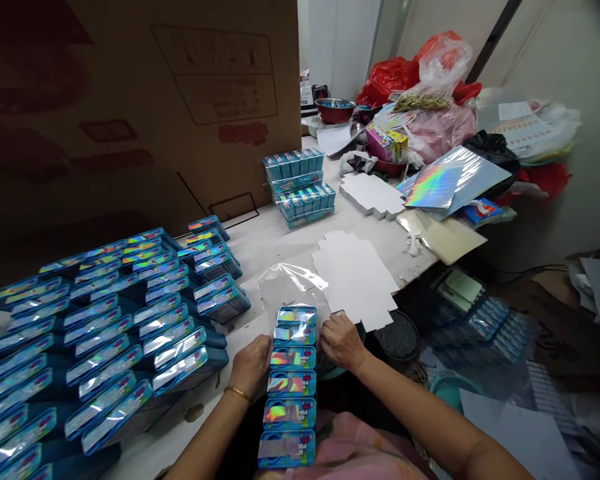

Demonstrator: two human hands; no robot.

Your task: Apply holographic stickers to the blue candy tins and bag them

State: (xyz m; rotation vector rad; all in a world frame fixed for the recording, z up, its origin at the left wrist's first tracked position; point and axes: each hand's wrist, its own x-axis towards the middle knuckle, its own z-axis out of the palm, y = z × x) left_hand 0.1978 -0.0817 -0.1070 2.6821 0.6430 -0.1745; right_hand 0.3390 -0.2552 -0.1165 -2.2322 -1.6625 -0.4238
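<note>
Forearms reach in from below, my left hand (251,365) and right hand (341,341) curled knuckles-up, pressing either side of the row of blue boxes (291,383) at the table (270,240) edge, near my lap

Both forearms reaching in, left hand (251,363) and right hand (341,341) curled, knuckles up

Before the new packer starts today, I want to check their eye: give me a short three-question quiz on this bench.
1. True or false: both hands touch the row of blue boxes.
2. The flat white cutouts lie on which side of that row: A left, B right?
3. What does the left hand wear at the wrist?

Key: 1 true; the right hand is on the other side. 2 B. 3 a gold bangle.
</note>
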